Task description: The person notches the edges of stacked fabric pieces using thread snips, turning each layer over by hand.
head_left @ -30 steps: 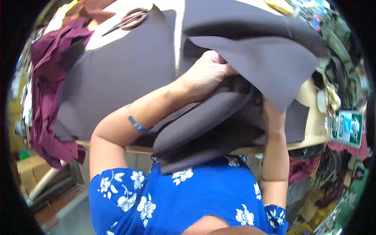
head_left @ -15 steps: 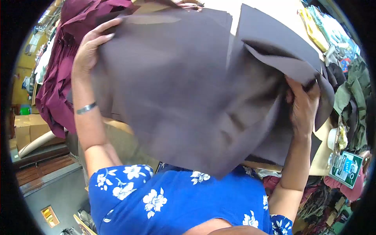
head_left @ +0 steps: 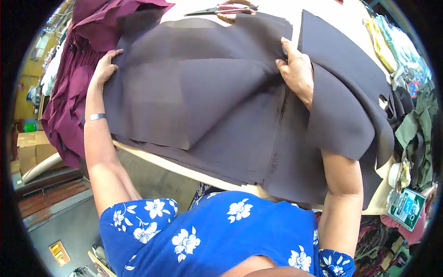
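A dark grey-brown fabric panel (head_left: 152, 97) lies partly folded and wavy over a stack of similar panels (head_left: 230, 157). My left hand (head_left: 107, 68) grips its left edge, fingertips tucked against the cloth. At the panel's upper right, my right hand (head_left: 297, 69) pinches the cloth between thumb and fingers. Another dark fabric piece (head_left: 344, 120) drapes across my right forearm, hiding the wrist. Beneath it, more dark cut panels (head_left: 295, 171) lie to the right of the stack, separated by a narrow gap.
Scissors (head_left: 221, 9) with wrapped handles lie beyond the stack. Maroon fabric (head_left: 69, 101) heaps at the left. Yellow and pale blue cloth (head_left: 383, 41) sits at the far right, with a green-and-white box (head_left: 406, 208) nearer. The pale table edge (head_left: 184, 170) runs before me.
The fabric panel has come down from a blurred, lifted position onto the stack. My right hand has moved left and away from me; my left hand has shifted slightly left and nearer. The scissors now show fully.
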### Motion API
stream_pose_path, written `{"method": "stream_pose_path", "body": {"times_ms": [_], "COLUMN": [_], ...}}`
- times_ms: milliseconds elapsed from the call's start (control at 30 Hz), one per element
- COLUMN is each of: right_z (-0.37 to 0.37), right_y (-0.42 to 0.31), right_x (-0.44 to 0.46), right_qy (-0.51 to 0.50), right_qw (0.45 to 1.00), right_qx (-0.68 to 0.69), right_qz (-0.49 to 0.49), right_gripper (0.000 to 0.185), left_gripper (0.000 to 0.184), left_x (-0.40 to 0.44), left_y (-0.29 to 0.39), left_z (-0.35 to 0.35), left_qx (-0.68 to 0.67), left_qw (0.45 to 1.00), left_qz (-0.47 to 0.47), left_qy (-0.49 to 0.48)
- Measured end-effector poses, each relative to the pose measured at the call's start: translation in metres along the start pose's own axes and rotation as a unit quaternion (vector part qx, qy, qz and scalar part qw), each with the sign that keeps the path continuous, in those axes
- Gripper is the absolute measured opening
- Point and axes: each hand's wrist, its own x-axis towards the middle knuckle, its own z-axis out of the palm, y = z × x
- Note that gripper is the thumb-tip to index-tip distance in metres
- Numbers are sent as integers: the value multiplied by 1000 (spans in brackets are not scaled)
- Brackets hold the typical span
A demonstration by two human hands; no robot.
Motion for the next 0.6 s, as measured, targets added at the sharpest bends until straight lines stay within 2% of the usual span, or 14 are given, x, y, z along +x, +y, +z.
{"method": "stream_pose_path", "body": {"times_ms": [67,167,200,300,433,467,500,567,600], "right_z": [-1,-10,-7,1,6,9,10,7,8], "right_y": [-4,-12,-6,2,6,10,11,0,0], "right_x": [0,5,9,21,44,49,49,35,33], "right_qy": [-26,-92,-79,50,108,108,112,115,108], "right_qw": [999,993,995,998,990,992,994,977,951], "right_qx": [-47,-52,-41,36,82,63,9,-44,-56], "right_qz": [-7,45,37,21,36,29,-6,-172,-285], "right_gripper": [44,41,42,36,59,59,56,61,67], "left_gripper": [64,63,63,62,62,62,63,64,64], "left_x": [-1,-12,-14,-19,-16,-14,-12,-8,-8], "left_y": [-1,4,3,4,9,9,4,-9,-8], "left_z": [1,-6,-5,-5,-2,0,3,8,7], "left_qx": [9,18,13,15,58,68,91,140,141], "left_qw": [1000,1000,1000,1000,998,997,994,988,988], "left_qz": [1,6,8,15,26,27,30,36,32], "left_qy": [-1,1,3,11,30,34,42,57,52]}}
